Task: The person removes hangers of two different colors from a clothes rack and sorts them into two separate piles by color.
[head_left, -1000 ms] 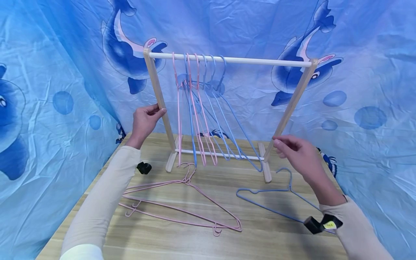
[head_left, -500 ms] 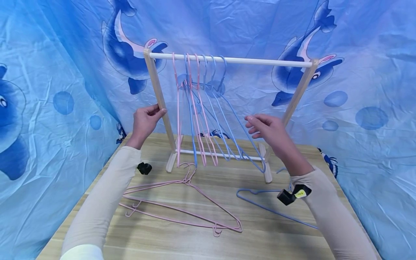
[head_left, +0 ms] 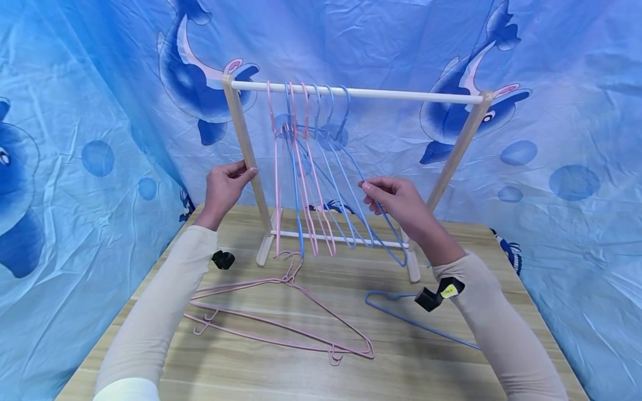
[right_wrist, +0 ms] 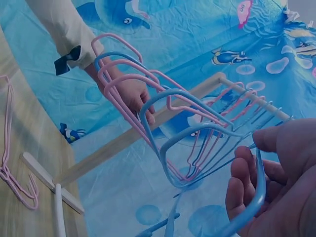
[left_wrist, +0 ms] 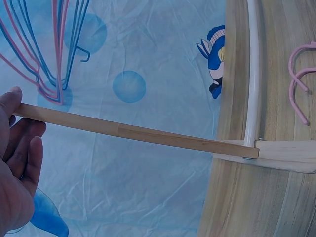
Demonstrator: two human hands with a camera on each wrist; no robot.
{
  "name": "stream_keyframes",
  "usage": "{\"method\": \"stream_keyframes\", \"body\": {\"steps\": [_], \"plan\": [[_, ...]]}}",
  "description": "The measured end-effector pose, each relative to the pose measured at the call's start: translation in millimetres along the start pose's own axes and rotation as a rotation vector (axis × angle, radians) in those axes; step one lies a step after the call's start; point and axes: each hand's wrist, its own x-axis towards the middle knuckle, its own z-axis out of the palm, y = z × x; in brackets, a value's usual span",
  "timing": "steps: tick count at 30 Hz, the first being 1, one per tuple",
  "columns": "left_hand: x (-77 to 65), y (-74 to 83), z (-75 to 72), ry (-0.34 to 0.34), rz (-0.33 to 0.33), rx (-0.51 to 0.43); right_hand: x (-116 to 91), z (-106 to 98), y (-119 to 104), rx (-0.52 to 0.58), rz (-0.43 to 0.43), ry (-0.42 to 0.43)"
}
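My left hand (head_left: 224,189) holds the left wooden upright (head_left: 244,133) of a small clothes rack between thumb and fingers. In the left wrist view the fingers (left_wrist: 30,158) lie beside that upright. Pink and blue wire hangers hang from the white rail (head_left: 411,96), bunched toward its left half. My right hand (head_left: 396,200) pinches the sloping side of the rightmost blue hanger (right_wrist: 259,173), which still hooks over the rail. In the right wrist view its wire passes between thumb and fingers. The other blue and pink hangers (right_wrist: 123,74) hang just left of it.
Pink hangers (head_left: 368,346) lie overlapping on the wooden table (head_left: 261,379) in front of the rack. A blue hanger (head_left: 411,321) lies at the front right, partly covered by my right forearm. Blue dolphin-print cloth (head_left: 381,39) surrounds the table.
My right hand has moved left from beside the right upright to the rightmost blue hanger and taken hold of it; that hanger swung slightly. My left hand has stayed put.
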Motion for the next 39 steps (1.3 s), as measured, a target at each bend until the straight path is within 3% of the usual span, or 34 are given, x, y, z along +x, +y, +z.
{"method": "stream_keyframes", "body": {"steps": [9, 15, 39], "plan": [[0.6, -0.7, -0.6, -0.003, 0.008, -0.002, 4, 0, -3, 0.033, -0.03, 0.08], [0.8, -1.6, -1.7, -0.002, 0.001, 0.003, 3, -5, -6, -0.02, -0.046, 0.147], [3.9, -5.0, 0.4, 0.0, -0.01, 0.006, -10, -24, -26, -0.096, -0.146, 0.222]]}}
